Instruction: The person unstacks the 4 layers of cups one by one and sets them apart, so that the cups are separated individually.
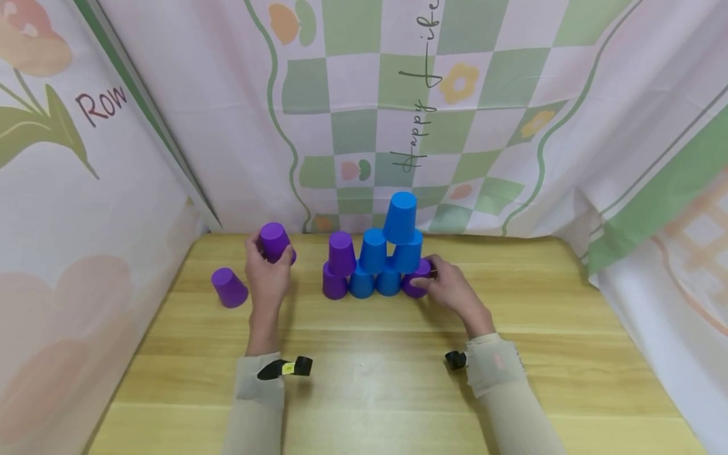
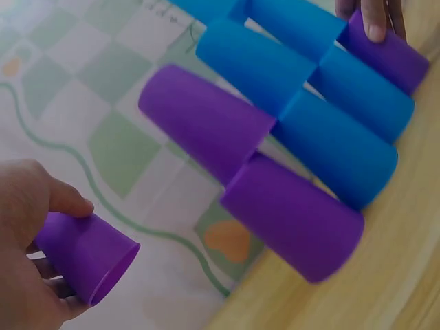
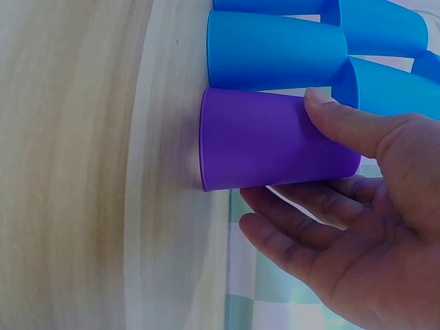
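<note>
My left hand [image 1: 266, 281] holds a purple cup [image 1: 274, 239], mouth down and raised, left of a stack of cups. Thumb and fingers wrap its sides in the left wrist view. The stack's bottom row has a purple cup [image 1: 334, 282] at its left end, two blue cups in the middle [image 1: 361, 283] and a purple cup [image 3: 268, 141] at its right end. My right hand [image 1: 457, 294] grips that right-end cup, thumb on one side and fingers on the other. Above sit a purple cup [image 1: 342, 254] and two blue cups [image 1: 373, 251], with one blue cup [image 1: 401, 218] on top.
Another purple cup [image 1: 229, 288] stands upside down on the wooden table [image 1: 364, 379], left of my left hand. A printed curtain [image 1: 364, 133] hangs right behind the stack, and a side curtain [image 1: 74, 253] borders the table's left edge.
</note>
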A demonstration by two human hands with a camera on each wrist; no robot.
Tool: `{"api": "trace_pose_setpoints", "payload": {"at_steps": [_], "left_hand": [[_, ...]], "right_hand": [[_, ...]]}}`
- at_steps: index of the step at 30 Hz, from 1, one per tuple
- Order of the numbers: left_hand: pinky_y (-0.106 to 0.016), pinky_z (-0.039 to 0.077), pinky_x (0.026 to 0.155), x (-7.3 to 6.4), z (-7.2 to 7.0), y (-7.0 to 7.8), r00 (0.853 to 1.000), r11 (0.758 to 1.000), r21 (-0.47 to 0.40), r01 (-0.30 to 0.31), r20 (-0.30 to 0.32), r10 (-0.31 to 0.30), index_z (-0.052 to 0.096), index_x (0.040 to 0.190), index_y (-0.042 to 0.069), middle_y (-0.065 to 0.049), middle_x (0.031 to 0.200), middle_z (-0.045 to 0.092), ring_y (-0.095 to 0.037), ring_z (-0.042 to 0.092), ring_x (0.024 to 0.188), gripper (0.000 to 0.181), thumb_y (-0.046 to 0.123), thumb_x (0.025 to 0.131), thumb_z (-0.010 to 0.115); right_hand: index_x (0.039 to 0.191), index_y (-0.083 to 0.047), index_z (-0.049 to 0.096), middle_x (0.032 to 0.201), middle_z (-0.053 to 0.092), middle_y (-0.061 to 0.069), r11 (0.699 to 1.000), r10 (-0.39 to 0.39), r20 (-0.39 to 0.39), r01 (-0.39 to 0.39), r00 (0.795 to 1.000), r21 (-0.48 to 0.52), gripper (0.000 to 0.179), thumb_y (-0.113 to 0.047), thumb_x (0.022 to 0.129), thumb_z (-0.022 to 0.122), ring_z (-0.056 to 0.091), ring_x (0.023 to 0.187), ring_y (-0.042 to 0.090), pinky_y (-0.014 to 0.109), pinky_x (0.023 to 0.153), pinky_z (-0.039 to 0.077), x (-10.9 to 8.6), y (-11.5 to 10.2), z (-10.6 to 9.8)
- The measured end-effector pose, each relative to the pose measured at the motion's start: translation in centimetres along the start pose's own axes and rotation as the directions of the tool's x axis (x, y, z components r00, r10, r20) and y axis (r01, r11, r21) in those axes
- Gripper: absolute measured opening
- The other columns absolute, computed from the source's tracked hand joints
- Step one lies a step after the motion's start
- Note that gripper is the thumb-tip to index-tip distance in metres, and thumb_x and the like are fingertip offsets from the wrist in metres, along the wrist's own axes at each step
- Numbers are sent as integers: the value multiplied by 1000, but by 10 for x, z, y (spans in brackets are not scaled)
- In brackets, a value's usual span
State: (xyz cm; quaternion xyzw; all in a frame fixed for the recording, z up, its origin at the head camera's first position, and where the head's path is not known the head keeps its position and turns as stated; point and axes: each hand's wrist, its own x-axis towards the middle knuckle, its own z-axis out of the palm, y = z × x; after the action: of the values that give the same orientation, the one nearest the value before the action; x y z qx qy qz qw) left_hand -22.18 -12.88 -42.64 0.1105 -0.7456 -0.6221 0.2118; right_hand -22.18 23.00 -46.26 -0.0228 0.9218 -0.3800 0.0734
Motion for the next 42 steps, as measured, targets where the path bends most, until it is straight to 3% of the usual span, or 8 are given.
{"api": "trace_pose_setpoints", "payload": {"at_steps": [9,20,30,42], "left_hand": [[-50,43,121,9,-10,-27,997,1000,9,4,-79,-4,46,146,0,-26,145,57,-40,55,136,64,-4,88,73],[-50,39,123,14,-19,-61,990,991,110,74,-128,-60,43,144,-5,-33,144,56,-44,53,139,64,-5,85,68],[-54,36,125,15,-19,-73,981,975,114,188,-75,-181,34,152,-1,-33,150,50,-44,47,145,69,-2,91,66],[-51,34,126,16,-17,-79,980,974,117,191,-75,-183,33,152,0,-32,150,50,-43,46,146,66,0,93,64]], "right_hand": [[145,0,50,135,64,25,1000,4,5,-4,1000,-1,60,-37,102,69,64,121,42,57,103,56,-1,0,-2],[145,-2,50,133,65,23,1000,12,1,-12,1000,2,58,-37,102,70,65,118,40,54,99,58,-3,0,-1],[146,-1,49,135,64,24,1000,12,6,-12,1000,-1,59,-36,103,69,65,120,41,56,100,57,-2,0,0],[146,-2,50,136,64,24,1000,18,8,-18,1000,-6,58,-36,103,69,64,122,42,58,103,56,-1,-3,-3]]}}
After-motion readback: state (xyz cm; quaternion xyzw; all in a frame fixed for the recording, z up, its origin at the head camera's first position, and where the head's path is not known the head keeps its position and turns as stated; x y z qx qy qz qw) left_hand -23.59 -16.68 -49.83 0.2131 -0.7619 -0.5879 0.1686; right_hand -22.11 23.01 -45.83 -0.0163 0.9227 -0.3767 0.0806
